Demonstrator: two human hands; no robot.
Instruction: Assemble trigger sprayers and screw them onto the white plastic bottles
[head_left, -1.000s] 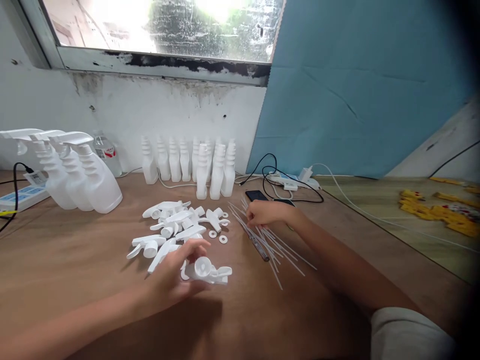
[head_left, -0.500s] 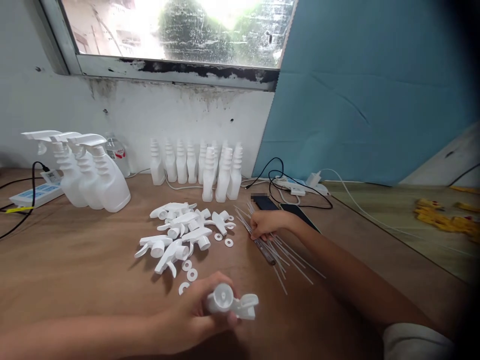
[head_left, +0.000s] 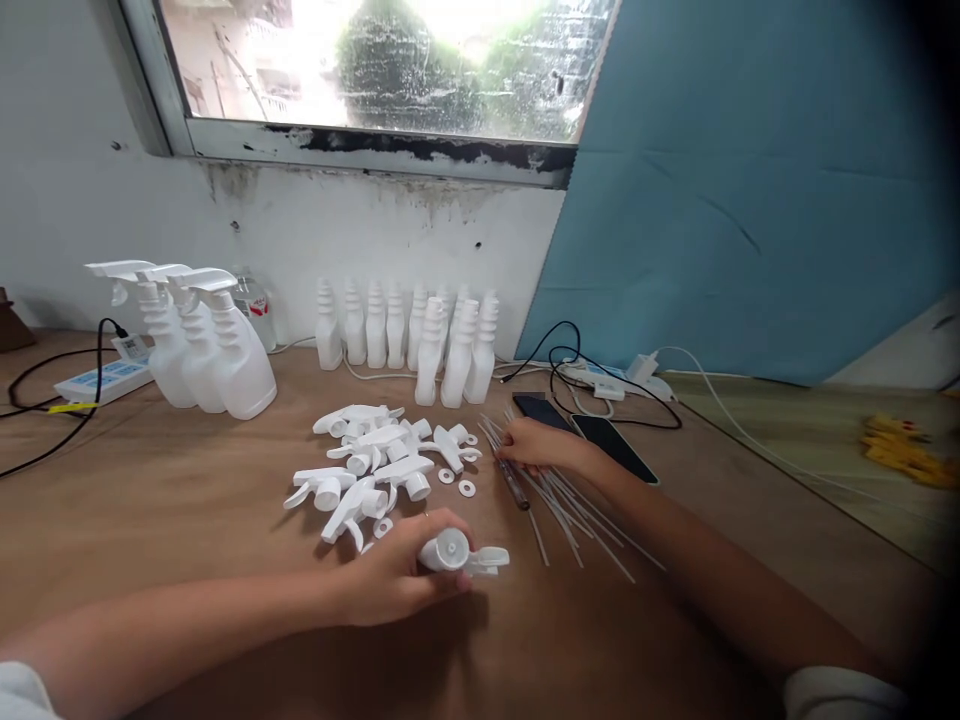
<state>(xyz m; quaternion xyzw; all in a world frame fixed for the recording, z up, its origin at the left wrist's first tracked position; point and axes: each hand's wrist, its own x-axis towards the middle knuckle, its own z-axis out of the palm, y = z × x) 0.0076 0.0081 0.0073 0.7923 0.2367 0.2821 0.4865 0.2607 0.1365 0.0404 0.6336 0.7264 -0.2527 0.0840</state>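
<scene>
My left hand (head_left: 409, 568) is wrapped round a white spray trigger head (head_left: 453, 550), its round socket facing up and its lever pointing right. Over to the right, my right hand (head_left: 536, 443) reaches down onto a loose bundle of thin white plastic tubes (head_left: 574, 512). Its fingertips are pressed together on the tubes, and how many they pinch is hidden. A slim tool with a clear brownish handle (head_left: 514, 487) lies beside those fingers. Several more trigger heads (head_left: 371, 450) are heaped left of centre, with white ring washers (head_left: 467, 488) scattered by them.
Three white spray bottles with triggers fitted (head_left: 241, 360) stand at the left, near a power strip (head_left: 105, 383). Several bottles without triggers (head_left: 457, 355) stand along the wall. Two phones (head_left: 616, 447) and a cabled power strip (head_left: 637, 377) lie behind my right hand.
My left hand has moved up slightly with the trigger head, now over some of the washers. My right hand stays at the tubes, which have shifted a little. The view has turned slightly left.
</scene>
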